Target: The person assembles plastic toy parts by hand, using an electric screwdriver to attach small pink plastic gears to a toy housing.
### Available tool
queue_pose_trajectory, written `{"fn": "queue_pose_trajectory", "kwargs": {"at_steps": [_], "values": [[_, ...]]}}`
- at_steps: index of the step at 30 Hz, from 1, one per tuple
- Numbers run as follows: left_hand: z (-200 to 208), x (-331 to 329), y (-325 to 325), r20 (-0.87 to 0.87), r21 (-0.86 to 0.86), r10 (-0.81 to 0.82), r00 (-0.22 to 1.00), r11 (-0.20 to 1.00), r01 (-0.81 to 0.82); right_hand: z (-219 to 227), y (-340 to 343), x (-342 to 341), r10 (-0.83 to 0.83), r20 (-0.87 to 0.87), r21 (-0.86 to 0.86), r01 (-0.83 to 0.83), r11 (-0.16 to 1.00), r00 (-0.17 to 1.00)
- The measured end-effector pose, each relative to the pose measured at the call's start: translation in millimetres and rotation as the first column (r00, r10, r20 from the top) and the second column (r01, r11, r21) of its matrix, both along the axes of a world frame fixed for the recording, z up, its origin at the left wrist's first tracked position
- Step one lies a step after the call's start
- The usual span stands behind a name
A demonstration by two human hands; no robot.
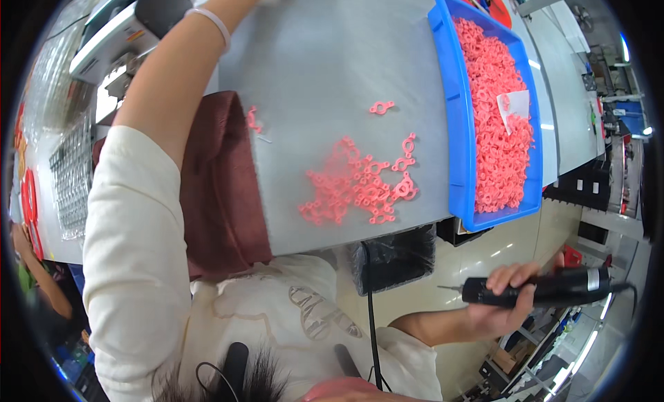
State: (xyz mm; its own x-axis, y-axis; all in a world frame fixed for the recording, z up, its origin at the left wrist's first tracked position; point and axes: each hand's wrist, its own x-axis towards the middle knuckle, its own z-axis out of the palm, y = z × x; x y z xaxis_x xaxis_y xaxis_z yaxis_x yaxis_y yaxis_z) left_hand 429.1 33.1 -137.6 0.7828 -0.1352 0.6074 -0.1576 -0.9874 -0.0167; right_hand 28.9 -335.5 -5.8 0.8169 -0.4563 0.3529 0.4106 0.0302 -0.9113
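nearest the lens, toward half past six, dark hair [266, 379]; at nine o'clock, a white sleeve [135, 222] running up to the left forearm [171, 84]. left hand cut off past the edge near half past eleven: cannot tell whether spread, closed or pinching something. at four o'clock, right hand [503, 304] wrapped round a black electric screwdriver [567, 286], fine tip [452, 288] aimed toward nine o'clock, clear of every piece. near the centre, pink plastic pieces [375, 190] heaped loosely on the grey table [311, 56], partly hazy, with a lone piece [375, 109] at one o'clock; at two o'clock, a blue tray [458, 125] full of more. seemingly in between pieces, with nothing under the tip. next, probably calls for steadying one piece with the left hand and bringing the tip down to meet it.
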Motion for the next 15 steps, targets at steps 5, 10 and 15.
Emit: {"fn": "queue_pose_trajectory", "kwargs": {"at_steps": [5,10,15], "values": [[13.2,0.8,-5.2,-0.228,-0.195,-0.011,0.974,0.98,-0.035,-7.3,-16.9,3.5,-0.139,0.024,-0.063,0.14,0.988,0.99],[37.6,-55.6,-32.7,-0.223,-0.065,0.008,0.975,0.998,-0.023,-13.4,-19.0,19.4,-0.041,0.042,-0.01,0.041,0.999,0.998],[43.7,-113.9,-64.8,-0.326,-0.053,-0.151,0.933,0.988,0.142,-22.3,-5.2,18.8,0.049,0.028,0.046,-0.051,0.998,0.998]]}}
